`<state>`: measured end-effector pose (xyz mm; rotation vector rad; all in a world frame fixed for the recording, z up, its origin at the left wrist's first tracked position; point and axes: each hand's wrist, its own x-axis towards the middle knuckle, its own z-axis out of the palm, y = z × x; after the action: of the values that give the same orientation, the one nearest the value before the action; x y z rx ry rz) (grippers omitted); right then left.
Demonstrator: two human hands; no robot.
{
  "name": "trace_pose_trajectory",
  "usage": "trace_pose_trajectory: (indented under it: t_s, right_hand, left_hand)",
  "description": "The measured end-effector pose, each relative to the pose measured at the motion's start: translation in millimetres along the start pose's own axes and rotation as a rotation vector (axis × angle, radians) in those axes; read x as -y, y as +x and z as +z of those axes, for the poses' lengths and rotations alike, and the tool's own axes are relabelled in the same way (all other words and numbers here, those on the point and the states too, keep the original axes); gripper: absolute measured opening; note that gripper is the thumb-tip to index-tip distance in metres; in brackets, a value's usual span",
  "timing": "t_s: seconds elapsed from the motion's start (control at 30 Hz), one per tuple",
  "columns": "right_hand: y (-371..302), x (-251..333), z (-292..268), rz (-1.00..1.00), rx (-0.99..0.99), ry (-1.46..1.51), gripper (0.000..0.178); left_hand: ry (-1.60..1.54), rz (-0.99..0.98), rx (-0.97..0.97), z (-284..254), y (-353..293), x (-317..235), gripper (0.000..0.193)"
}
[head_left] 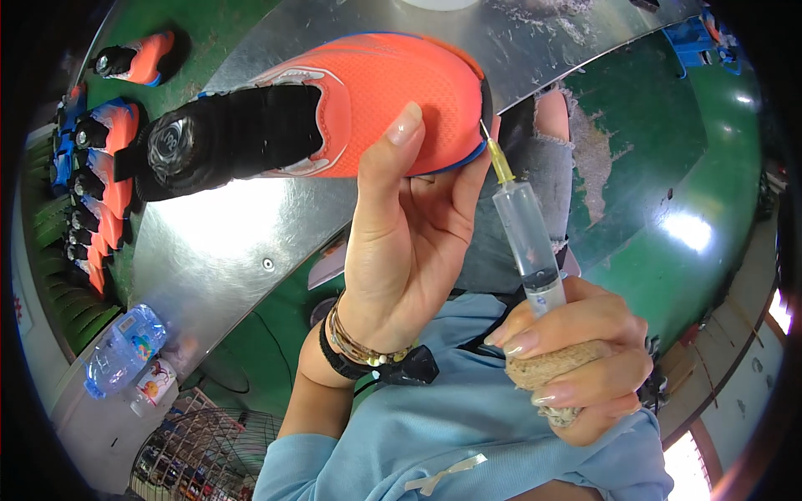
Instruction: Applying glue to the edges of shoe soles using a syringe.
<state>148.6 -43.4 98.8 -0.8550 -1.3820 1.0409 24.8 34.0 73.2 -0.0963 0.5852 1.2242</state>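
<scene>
Above the metal table [251, 242], your left hand [409, 250] grips the orange shoe [368, 100] by its toe. Your right hand [576, 351] is clenched around a syringe [526, 230], needle touching the toe's sole edge.

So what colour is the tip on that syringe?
Yellow: the syringe has a yellow needle hub, clearest in the head view.

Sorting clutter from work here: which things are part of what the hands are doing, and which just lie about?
In hand:
- orange shoe, held by the left hand
- syringe, needle at the shoe's edge, in the right hand

Lying about:
- row of orange shoes
- water bottle
- metal table
</scene>
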Motion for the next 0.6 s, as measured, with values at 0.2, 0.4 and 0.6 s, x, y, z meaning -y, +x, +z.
trace_pose_trajectory:
  t_s: [0.2,0.4,0.6]
  right_hand:
    - [-1,-25,-2,-0.274,-0.023,0.048,0.033]
    - [-4,-32,2,-0.300,-0.076,0.044,0.032]
    - [-9,-40,0,-0.327,-0.071,0.033,0.032]
  left_hand:
    - [0.036,-0.076,-0.090,1,-1,-4,0.030]
    - [0.009,-0.083,-0.152,6,-2,-2,0.033]
    - [0.012,-0.075,-0.093,9,-2,-5,0.037]
